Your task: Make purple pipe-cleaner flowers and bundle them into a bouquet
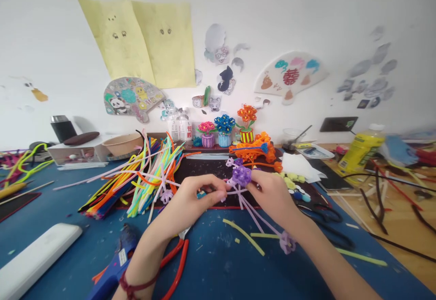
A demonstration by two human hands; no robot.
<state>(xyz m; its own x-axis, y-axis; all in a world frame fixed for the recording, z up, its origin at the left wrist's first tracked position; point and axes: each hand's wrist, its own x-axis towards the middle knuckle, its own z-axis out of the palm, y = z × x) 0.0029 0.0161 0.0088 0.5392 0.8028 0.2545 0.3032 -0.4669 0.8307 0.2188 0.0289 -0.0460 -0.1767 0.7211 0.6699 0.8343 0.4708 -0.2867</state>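
Observation:
Near the middle, my right hand [267, 193] is closed on a purple pipe-cleaner flower [241, 175]. My left hand [200, 195] pinches beside it, with thumb and forefinger together at a light purple pipe cleaner. Lilac stems [254, 213] run below the hands, and a lilac flower [287, 242] hangs near my right wrist. Another lilac flower [166, 196] shows left of my left hand. Under my left wrist lie red-handled pliers [180, 263], partly hidden. A blue glue gun [116, 263] rests beside my left forearm.
A pile of coloured pipe cleaners [150, 177] lies at left. Small potted flowers [225, 132] stand by the wall, near orange pipe-cleaner flowers [259, 150]. Black-handled scissors [327, 218] lie right of my right arm. A yellow bottle [361, 150] stands at far right, a white case [41, 259] at left.

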